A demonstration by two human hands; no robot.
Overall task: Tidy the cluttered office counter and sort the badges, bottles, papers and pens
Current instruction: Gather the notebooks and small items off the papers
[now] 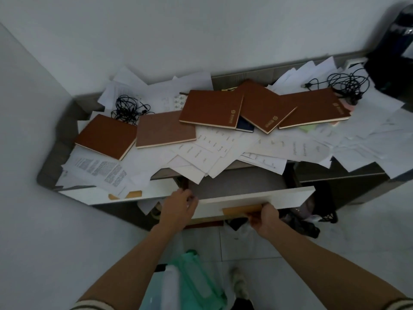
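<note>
Head cam, the only view I've got: progress-wise I'd call this barely started. The desk (51,157) is buried in loose papers (223,151), lying flat and fanned out every which way, some hanging over the front edge; five brown notebooks (211,108) sit on top in a rough row from left to right, each skewed differently, the right three overlapping; there's a black cable tangle (128,108) at the back left and another (347,82) at the back right. I can't pick out any badges, bottles or pens from here, so my guess is all the sorting is left to do.

What I'm actually on is the drawer (257,196) under the desk's front edge; it sits pulled out toward me with its grey bottom showing. The white front's long axis runs left to right, with the right end a bit higher in the view, face pointing at me. My left grip (178,204) is curled round the drawer's left corner; my right grip (264,217) has its fingers hooked under the wooden handle (242,210), so both are holding the drawer, neither is free.
</note>
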